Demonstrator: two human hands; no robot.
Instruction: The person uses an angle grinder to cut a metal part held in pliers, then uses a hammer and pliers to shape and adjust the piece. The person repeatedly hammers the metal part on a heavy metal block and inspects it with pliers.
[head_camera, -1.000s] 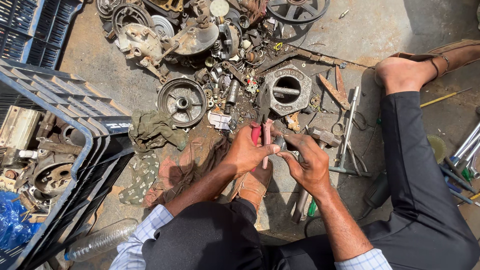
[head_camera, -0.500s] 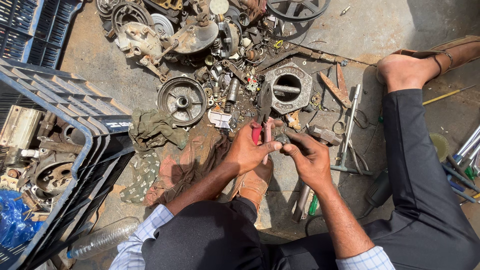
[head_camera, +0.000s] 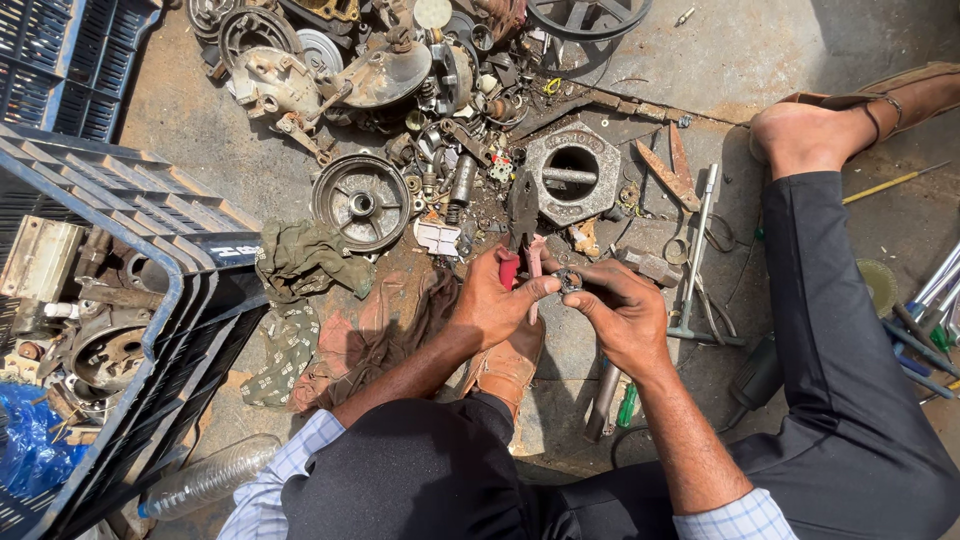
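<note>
Barely shifted, left hand (head_camera: 495, 300) grips red-handled pliers (head_camera: 522, 225), right hand (head_camera: 625, 310) pinches small metal part (head_camera: 570, 281).

Dark trousers (head_camera: 860, 400). Light blue checked shirt, cuffs (head_camera: 735, 520) rolled above the wrists. Tan leather shoe (head_camera: 505, 365); brown strapped sandal (head_camera: 880, 100). Left hand (head_camera: 495, 300), right hand (head_camera: 625, 310): bare, no gloves.

Grooved pulley wheel (head_camera: 361, 200) beside green rag (head_camera: 305, 257); hexagonal casting (head_camera: 572, 172) right.
</note>
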